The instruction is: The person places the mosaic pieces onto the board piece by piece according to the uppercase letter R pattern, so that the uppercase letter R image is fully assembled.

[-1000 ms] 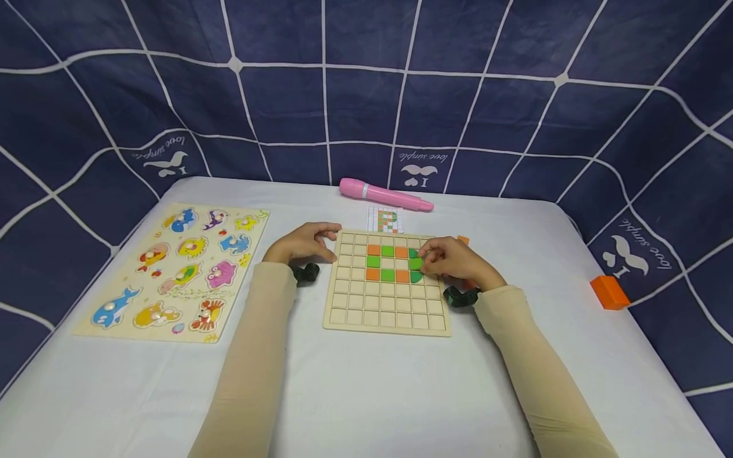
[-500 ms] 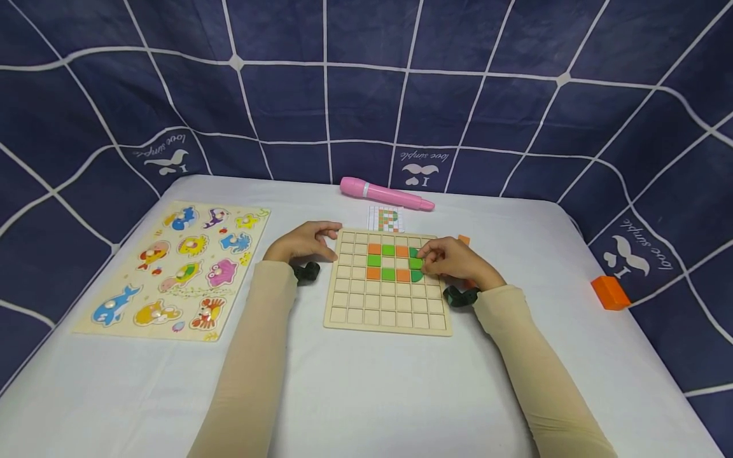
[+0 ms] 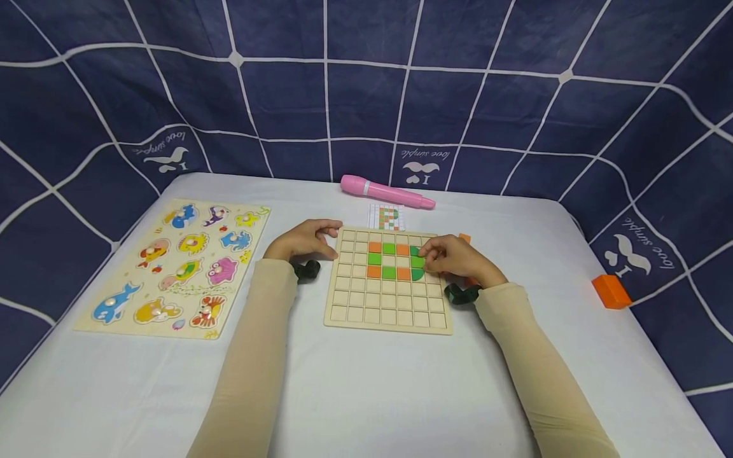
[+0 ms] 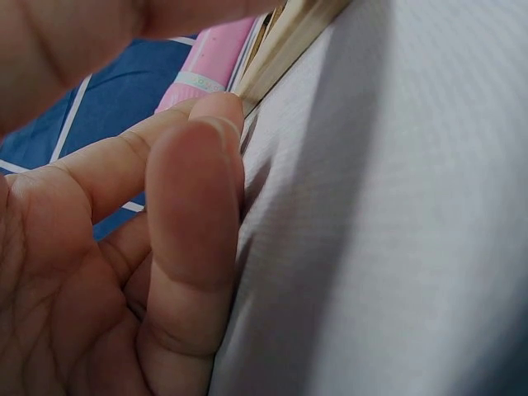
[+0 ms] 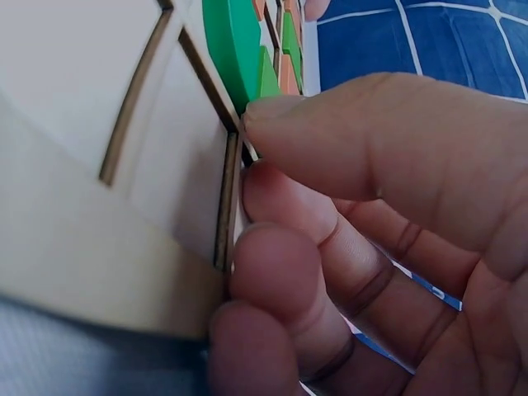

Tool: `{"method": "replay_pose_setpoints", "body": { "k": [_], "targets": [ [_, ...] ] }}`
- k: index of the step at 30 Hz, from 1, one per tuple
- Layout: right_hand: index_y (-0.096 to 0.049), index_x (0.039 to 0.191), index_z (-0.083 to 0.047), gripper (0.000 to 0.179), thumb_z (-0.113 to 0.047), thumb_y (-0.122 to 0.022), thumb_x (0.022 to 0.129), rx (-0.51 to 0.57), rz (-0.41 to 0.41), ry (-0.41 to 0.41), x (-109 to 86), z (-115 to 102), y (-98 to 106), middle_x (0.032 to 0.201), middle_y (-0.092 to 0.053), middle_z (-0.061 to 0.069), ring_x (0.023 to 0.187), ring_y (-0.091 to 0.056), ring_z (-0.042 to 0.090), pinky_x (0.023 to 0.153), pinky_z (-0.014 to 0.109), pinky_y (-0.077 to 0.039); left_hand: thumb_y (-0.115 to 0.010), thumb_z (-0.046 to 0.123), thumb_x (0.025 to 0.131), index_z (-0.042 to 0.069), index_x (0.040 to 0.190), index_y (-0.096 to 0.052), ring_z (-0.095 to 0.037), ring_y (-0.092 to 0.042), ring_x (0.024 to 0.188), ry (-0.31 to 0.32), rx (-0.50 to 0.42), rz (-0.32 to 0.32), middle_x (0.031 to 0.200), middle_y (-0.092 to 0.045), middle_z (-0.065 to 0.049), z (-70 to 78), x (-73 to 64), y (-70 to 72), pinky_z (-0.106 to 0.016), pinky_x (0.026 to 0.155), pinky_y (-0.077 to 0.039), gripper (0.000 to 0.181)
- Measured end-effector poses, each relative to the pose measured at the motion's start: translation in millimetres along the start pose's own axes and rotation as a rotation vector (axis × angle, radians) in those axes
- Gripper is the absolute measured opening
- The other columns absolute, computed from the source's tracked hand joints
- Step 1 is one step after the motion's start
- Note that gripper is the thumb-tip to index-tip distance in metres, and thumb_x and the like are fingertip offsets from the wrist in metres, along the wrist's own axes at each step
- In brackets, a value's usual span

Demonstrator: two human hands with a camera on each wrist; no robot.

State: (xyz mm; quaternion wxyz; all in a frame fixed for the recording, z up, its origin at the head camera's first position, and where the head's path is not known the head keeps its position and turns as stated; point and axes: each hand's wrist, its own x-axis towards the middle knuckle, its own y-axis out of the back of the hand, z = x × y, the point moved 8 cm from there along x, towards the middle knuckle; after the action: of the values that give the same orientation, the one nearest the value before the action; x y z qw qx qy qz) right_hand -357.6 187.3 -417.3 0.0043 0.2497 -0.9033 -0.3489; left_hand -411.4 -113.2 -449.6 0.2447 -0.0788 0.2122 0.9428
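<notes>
In the head view a wooden grid board (image 3: 380, 304) bears orange, light green and dark green tiles set in a block. My left hand (image 3: 305, 239) lies at the board's left edge, thumb and fingers spread, fingertips right at the rim. My right hand (image 3: 452, 256) is over the board's right side, with curled fingers and thumb together at a light green tile (image 3: 417, 262). Dark green rounded tiles (image 3: 418, 274) sit above and below that one. In the right wrist view the thumb (image 5: 330, 136) overlaps the tile's edge, beside a dark green tile (image 5: 233, 54).
A small pattern card (image 3: 387, 217) lies behind the board, and a pink pen-shaped thing (image 3: 389, 192) behind that. A sea-animal peg puzzle (image 3: 172, 273) is at the left. An orange block (image 3: 611, 292) stands far right; orange pieces (image 3: 465, 238) lie partly hidden beside the right hand.
The head view has shifted very slightly. Both hands, the board and the tiles stay in the same places relative to each other.
</notes>
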Motion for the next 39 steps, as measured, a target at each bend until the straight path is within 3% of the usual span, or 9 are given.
{"method": "replay_pose_setpoints", "body": {
  "k": [9,17,26,32,39],
  "targets": [
    [-0.072,0.12,0.01,0.026,0.001,-0.076,0.096,-0.007,-0.004,0.006,0.6,0.1,1.1,0.087,-0.07,0.005,0.073,-0.058,0.015,0.066,0.025,-0.049,-0.085,-0.007,0.081,0.0,0.16,-0.049,-0.016,-0.052,0.085,-0.016,0.019,-0.004,0.129,-0.056,-0.013,3.2,-0.6,-0.3,-0.021,0.075,-0.043,0.087],
    [-0.072,0.121,0.009,0.027,-0.004,-0.077,0.097,0.031,0.016,0.026,-10.0,1.0,9.6,0.092,-0.068,0.008,0.072,-0.057,0.017,0.064,0.026,-0.049,-0.086,-0.006,0.081,0.0,0.16,-0.049,-0.016,-0.051,0.085,-0.01,0.014,-0.007,0.131,-0.056,-0.014,4.3,-1.4,-0.7,-0.021,0.075,-0.043,0.088],
    [-0.068,0.127,0.012,0.027,-0.002,-0.067,0.103,0.142,0.042,0.003,-30.7,21.0,26.3,0.092,-0.066,0.007,0.072,-0.058,0.017,0.064,0.026,-0.052,-0.085,-0.006,0.082,0.001,0.161,-0.048,-0.016,-0.05,0.087,0.004,0.018,0.001,0.13,-0.056,-0.013,1.9,-1.3,0.3,-0.022,0.076,-0.043,0.088],
    [-0.065,0.129,0.014,0.031,-0.003,-0.068,0.104,0.209,0.053,-0.027,-49.3,38.5,37.8,0.096,-0.068,0.01,0.073,-0.059,0.015,0.066,0.027,-0.053,-0.086,-0.006,0.081,0.002,0.161,-0.049,-0.017,-0.05,0.087,0.007,0.016,0.007,0.13,-0.056,-0.012,1.3,-1.5,-0.5,-0.022,0.075,-0.042,0.088],
    [-0.067,0.127,0.012,0.031,-0.008,-0.069,0.103,0.179,0.076,-0.053,-69.9,57.7,48.5,0.094,-0.069,0.008,0.074,-0.06,0.015,0.067,0.027,-0.054,-0.085,-0.006,0.081,0.0,0.16,-0.049,-0.016,-0.05,0.086,-0.004,0.025,0.004,0.129,-0.056,-0.012,2.4,-0.7,0.0,-0.021,0.073,-0.042,0.087]
  ]
}}
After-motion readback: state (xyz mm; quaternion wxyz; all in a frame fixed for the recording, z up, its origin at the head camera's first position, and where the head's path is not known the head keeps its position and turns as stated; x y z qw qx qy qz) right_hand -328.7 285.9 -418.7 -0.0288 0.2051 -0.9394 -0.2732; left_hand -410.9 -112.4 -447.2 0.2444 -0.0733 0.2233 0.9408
